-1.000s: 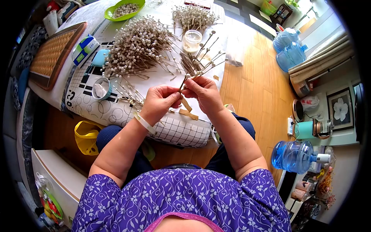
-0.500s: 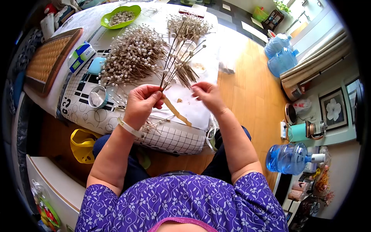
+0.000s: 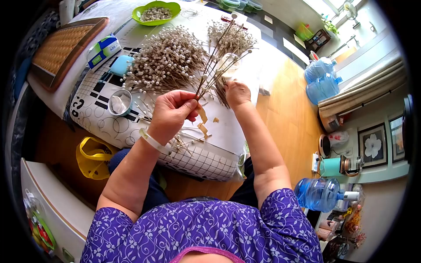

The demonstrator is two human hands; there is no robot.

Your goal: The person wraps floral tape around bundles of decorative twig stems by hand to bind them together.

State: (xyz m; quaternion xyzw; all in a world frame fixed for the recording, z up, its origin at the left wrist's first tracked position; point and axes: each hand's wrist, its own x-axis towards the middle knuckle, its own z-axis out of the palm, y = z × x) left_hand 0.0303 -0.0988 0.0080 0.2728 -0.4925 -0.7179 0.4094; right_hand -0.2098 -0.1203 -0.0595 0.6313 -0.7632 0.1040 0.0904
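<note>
My left hand (image 3: 175, 111) pinches the lower ends of a small bunch of thin brown stems with round bud tips (image 3: 213, 70). From the pinch hangs a crinkled strip of tan tape (image 3: 202, 115). On the right, my right hand (image 3: 238, 93) is low over the table beside a smaller bundle of stems (image 3: 232, 37), its fingers curled and their tips partly hidden. A white cup (image 3: 229, 60) stands just beyond it. Behind my left hand lies a large heap of white-budded stems (image 3: 164, 59).
A green bowl of loose buds (image 3: 156, 14) stands at the back. To the left are a tissue pack (image 3: 103, 51), a light-blue case (image 3: 121, 65) and an open round tin (image 3: 119, 103). A yellow bag (image 3: 93, 158) is on the floor, with a water jug (image 3: 320, 194) at right.
My right hand has moved down and away from me toward the table beside the smaller bundle. The tape strip now hangs crumpled instead of straight. The view has shifted slightly.
</note>
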